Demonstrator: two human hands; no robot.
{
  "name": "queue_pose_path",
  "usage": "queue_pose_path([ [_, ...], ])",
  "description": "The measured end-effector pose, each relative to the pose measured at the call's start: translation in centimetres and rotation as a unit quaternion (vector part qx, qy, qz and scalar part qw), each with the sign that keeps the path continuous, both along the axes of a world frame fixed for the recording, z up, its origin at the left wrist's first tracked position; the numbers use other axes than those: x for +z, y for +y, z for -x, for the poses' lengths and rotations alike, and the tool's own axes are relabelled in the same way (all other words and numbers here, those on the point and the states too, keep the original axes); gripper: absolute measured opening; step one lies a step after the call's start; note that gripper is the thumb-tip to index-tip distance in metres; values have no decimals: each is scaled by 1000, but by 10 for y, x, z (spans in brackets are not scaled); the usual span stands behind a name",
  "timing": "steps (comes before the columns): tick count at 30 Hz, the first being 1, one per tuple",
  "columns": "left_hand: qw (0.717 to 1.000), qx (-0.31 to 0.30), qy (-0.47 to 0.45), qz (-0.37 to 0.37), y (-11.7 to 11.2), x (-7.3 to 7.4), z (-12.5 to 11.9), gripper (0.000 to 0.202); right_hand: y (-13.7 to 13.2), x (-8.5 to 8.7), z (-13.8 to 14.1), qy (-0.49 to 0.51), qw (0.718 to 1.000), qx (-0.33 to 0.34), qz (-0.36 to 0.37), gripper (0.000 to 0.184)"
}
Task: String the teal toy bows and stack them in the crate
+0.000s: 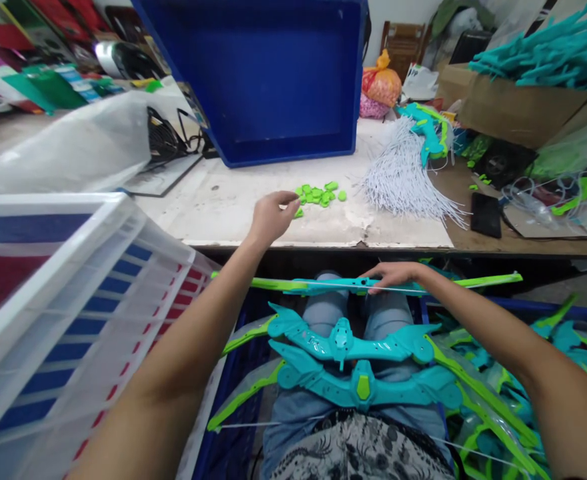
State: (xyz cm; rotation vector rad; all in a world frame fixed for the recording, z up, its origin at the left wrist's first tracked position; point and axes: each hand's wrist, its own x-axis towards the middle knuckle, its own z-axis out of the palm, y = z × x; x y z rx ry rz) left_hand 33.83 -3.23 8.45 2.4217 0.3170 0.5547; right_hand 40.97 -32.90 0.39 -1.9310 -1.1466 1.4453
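My left hand is over the white worktop at the left edge of a small pile of bright green plastic pieces. Its thumb and fingers are a little apart, and I see nothing between them. Above my knees, my right hand grips a turquoise and green toy bow near its middle, with the bow seen edge-on and its white string running along it. Two more toy bows lie across my lap: one shows a turquoise centre, and the nearer one has a green centre piece.
A blue bin stands tipped on the worktop. White strings lie at its right, beside a dark phone. A carton holds turquoise parts. A white crate stands left; more bows fill a bin at right.
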Motion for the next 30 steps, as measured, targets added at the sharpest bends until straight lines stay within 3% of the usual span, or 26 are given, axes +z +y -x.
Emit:
queue_pose_path([
  [3, 997, -56, -40, 27, -12, 30, 31, 30, 5, -2, -9, 97, 993, -25, 66, 70],
  [6, 993, -94, -26, 72, -24, 36, 58, 31, 7, -6, -14, 156, 982, -47, 96, 71],
  [10, 987, -116, 22, 112, -41, 2, 87, 31, 8, -6, -17, 163, 981, -40, 101, 73],
  [12, 983, -135, 48, 114, -54, -17, 102, 28, 7, 2, -16, 139, 986, -26, 87, 70],
  [14, 978, -169, 60, 104, -65, -23, 117, 25, 6, 17, -14, 98, 993, -11, 62, 66],
  [16, 978, -187, 34, 89, -73, -11, 134, 21, 3, 38, -7, 32, 999, -4, 21, 62],
  [19, 985, -137, -64, 85, -72, 34, 157, 16, -6, 70, 12, -150, 985, -27, -79, 59],
  [21, 984, -69, -138, 87, -67, 70, 168, 14, -15, 89, 29, -307, 938, -66, -146, 61],
  [24, 980, -11, -191, 49, -61, 112, 167, 15, -27, 108, 50, -514, 823, -124, -207, 71],
  [27, 984, -55, -160, -60, -62, 140, 147, 19, -31, 124, 56, -675, 682, -161, -231, 74],
  [30, 963, -144, -119, -192, -68, 166, 116, 27, -25, 143, 54, -767, 559, -170, -263, 63],
])
